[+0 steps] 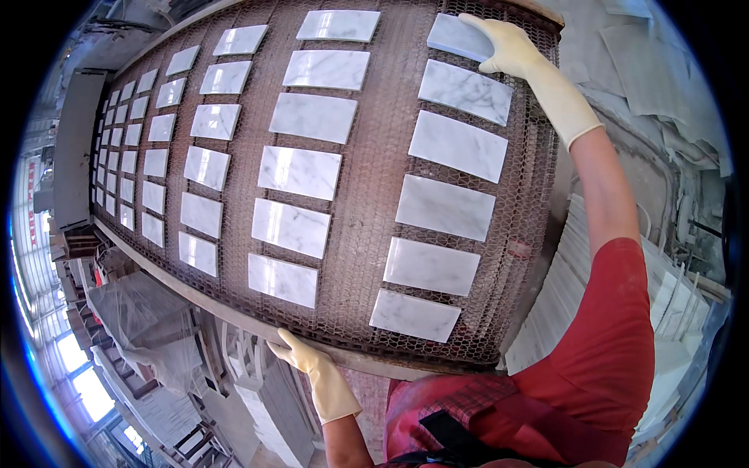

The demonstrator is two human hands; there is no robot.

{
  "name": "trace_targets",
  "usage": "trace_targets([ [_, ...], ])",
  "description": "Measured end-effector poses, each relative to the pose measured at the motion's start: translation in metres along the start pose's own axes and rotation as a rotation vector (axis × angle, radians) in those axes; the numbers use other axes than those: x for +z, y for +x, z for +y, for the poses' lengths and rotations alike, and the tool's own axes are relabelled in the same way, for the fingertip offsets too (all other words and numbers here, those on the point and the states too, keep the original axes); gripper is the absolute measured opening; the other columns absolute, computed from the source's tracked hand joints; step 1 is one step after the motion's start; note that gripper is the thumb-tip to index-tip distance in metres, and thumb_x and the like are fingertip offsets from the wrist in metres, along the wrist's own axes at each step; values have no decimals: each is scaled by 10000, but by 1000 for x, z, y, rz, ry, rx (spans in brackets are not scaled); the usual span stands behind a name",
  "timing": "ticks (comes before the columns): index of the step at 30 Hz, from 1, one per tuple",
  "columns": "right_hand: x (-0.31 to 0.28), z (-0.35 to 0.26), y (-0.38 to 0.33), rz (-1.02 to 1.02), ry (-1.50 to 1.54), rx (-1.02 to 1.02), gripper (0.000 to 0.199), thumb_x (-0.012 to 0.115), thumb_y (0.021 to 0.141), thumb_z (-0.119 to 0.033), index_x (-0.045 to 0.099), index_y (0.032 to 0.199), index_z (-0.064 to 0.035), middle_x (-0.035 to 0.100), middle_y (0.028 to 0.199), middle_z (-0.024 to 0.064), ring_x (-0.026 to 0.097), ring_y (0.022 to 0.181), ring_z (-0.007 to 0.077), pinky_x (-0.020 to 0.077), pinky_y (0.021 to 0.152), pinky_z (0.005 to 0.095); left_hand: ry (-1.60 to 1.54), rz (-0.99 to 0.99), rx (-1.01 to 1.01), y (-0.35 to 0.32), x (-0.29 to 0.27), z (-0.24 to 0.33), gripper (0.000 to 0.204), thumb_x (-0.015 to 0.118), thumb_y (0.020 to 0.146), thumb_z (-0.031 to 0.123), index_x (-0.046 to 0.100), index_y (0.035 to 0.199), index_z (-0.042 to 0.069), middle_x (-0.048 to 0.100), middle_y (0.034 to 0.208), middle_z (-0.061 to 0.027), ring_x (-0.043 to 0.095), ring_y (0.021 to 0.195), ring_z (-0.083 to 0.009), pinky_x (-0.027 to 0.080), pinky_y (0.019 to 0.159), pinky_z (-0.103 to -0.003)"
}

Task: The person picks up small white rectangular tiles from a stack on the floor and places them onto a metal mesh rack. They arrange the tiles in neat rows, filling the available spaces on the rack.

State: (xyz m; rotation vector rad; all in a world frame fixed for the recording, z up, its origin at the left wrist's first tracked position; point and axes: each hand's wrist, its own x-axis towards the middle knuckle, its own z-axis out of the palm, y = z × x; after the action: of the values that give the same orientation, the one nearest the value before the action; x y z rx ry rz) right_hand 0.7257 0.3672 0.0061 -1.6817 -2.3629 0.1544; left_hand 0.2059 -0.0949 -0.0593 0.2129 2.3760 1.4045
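Note:
White marble tiles with grey veins lie in rows on a brown wire-mesh conveyor belt [367, 195]. My right hand [507, 48], in a cream rubber glove, reaches to the far end of the nearest row. Its fingers and thumb span the right end of the farthest marble tile [454, 36] there, covering part of it. Beside it in the same row lies another veined tile [466, 91]. My left hand [306, 360], gloved alike, rests against the belt's near side rail [367, 361] with fingers extended and nothing held.
A grey machine housing [78, 148] stands at the belt's far left end. Stacked white slabs [573, 273] are at the right, below my right arm. Left of my left hand are a pale stand [269, 413] and a plastic-wrapped stack [144, 327].

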Motion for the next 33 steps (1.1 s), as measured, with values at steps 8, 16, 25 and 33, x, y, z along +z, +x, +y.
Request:
trace_targets([
  [8,10,-17,32,-49,-103,-55,1162,1010,656,-356,451,1662,-195,698,1368,219,686,1247,450,536,1102,539,35,1,-2,-12,9,13,907,645,1114,443,180,1778,37,377,1746,-236,530,1487,-377,454,1255,-490],
  [16,21,-42,-23,189,-190,181,1089,988,688,-308,465,1636,-197,701,1292,205,681,1209,445,551,1070,527,96,3,27,2,9,0,961,666,1092,474,169,1772,12,346,1757,-253,520,1498,-377,442,1269,-468],
  [25,-1,-90,-199,221,244,318,1117,985,714,-193,444,1691,-207,683,1488,205,643,1397,375,502,1206,461,-30,28,-13,-15,3,6,948,675,1069,434,199,1762,-3,332,1764,-236,513,1505,-358,445,1261,-446],
  [33,-23,-163,-375,123,356,343,1066,1014,677,-169,547,1634,-138,672,1534,182,638,1420,358,474,1239,465,67,8,-6,-18,5,7,974,636,1049,465,184,1760,-23,238,1818,-229,431,1580,-366,379,1311,-442],
])
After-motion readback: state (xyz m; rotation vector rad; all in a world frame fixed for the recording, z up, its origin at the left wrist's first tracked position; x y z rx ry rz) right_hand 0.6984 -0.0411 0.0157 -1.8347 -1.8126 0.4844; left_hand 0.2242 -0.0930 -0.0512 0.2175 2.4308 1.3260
